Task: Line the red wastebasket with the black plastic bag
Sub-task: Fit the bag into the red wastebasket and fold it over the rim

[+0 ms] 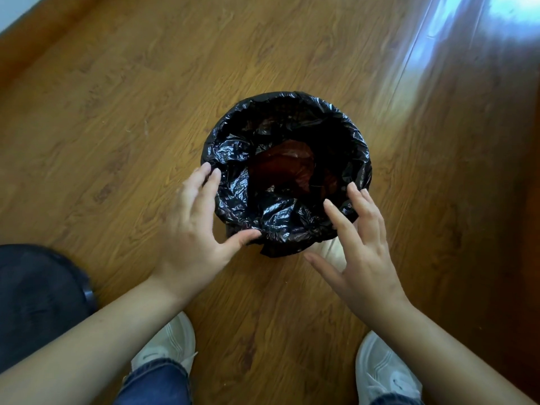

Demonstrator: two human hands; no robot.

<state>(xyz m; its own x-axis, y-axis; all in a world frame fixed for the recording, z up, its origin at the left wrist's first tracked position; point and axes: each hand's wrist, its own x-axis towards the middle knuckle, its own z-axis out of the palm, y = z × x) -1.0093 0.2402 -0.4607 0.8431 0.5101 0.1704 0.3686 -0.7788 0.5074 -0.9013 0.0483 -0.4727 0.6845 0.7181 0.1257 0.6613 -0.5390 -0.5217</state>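
A red round wastebasket [287,171] stands upright on a brown wood-grain plank floor [131,112]. A crinkled glossy black plastic bag [233,185] sits inside it. The bag's mouth is folded outward over the rim all the way round, so the basket's outer wall is hidden. The basket's red colour shows only as a dull glow through the thin film at the bottom. On the side of the wastebasket nearest the person, a loose flap of the bag hangs below the rim.

The left hand [195,232] is at the near-left edge of the wastebasket. Its fingers are spread and nearly straight, with the fingertips [209,171] over the folded film at the rim. The thumb reaches to the hanging fold on the near side. Whether the hand presses the plastic or only hovers against it cannot be told, but it grips nothing.

The right hand [365,252] is at the near-right edge of the wastebasket. Its fingers are also apart and relaxed and lie over the rim, and its thumb points toward the hanging flap without closing on it.

Nearer the person than the wastebasket are two white sneakers, one [172,343] to the left and one [385,372] to the right, below blue denim trouser legs [155,381]. A dark rounded object [38,299] lies well to the near left. Bright glare [467,39] falls on the floor beyond the wastebasket to the far right.
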